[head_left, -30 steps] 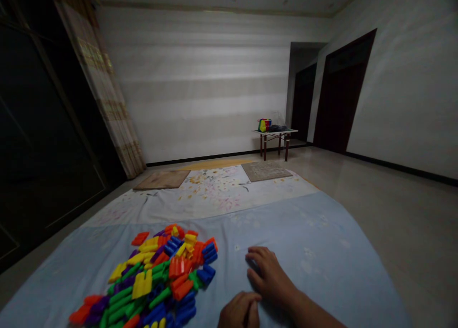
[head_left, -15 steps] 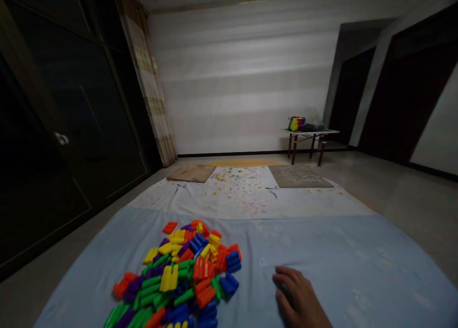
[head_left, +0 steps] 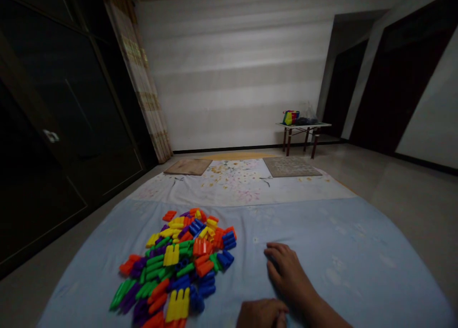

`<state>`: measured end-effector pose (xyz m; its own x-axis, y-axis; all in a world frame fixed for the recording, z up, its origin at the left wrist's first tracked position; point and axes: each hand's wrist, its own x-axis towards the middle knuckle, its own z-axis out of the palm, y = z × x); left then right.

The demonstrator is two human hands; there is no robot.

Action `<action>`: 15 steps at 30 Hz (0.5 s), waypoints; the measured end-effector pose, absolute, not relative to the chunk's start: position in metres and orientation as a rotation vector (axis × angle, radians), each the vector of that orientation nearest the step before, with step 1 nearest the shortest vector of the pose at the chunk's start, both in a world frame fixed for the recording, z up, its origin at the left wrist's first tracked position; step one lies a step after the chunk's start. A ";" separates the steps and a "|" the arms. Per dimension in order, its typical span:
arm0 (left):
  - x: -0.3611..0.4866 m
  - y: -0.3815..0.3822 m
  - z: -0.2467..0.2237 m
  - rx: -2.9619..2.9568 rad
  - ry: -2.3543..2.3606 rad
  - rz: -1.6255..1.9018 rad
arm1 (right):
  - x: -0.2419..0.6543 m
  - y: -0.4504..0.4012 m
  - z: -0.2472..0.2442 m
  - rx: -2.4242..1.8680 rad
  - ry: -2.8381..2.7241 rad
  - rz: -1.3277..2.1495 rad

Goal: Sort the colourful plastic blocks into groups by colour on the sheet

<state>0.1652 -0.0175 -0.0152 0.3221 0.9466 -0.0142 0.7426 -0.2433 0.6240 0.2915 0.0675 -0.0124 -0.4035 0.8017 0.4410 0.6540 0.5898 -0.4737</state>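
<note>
Left of centre on the tabletop (head_left: 358, 266), head view: pile (head_left: 184, 269) of interlocking plastic pieces in orange, yellow, green, blue and purple, lying at mixed angles, many overlapping. Near end of pile runs to the bottom of the frame; yellow piece (head_left: 178, 305), made of 3 joined tubes, lies there. At the far end, 1 orange piece (head_left: 169, 215) sits slightly off the pile.

Right hand (head_left: 283, 267): on the blue cloth, right of the pile, well apart from it; palm down, fingers loosely extended, thumb spread away from them. Nearest piece is the blue piece (head_left: 225, 260) on the pile's right margin; a strip of cloth separates the 2.

Left hand (head_left: 263, 313): at the bottom edge of frame, just beside the right wrist, fingers curled, partly cut off. Cannot tell whether it grips anything.

Edges: cloth curves down at both sides, floor (head_left: 404, 194) beyond. Widest room for moving lies between right hand and right edge; the left margin is narrower. Far end holds 2 flat boards, brown board (head_left: 188, 166) at left, grey patterned board (head_left: 291, 167) at right, floral cloth (head_left: 200, 190) between.
</note>
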 end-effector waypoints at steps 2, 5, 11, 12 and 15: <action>0.169 -0.022 -0.008 2.107 1.537 0.497 | 0.291 0.067 -0.012 -1.144 -2.192 0.269; 0.176 -0.031 0.004 2.179 1.635 0.406 | 0.291 0.067 -0.015 -1.137 -2.222 0.222; 0.183 -0.041 0.007 2.355 1.737 0.256 | 0.291 0.069 -0.020 -1.131 -2.286 0.123; 0.183 -0.041 0.006 2.371 1.737 0.250 | 0.291 0.069 -0.020 -1.129 -2.298 0.114; 0.184 -0.044 0.001 2.414 1.728 0.250 | 0.293 0.068 -0.020 -1.108 -2.327 0.085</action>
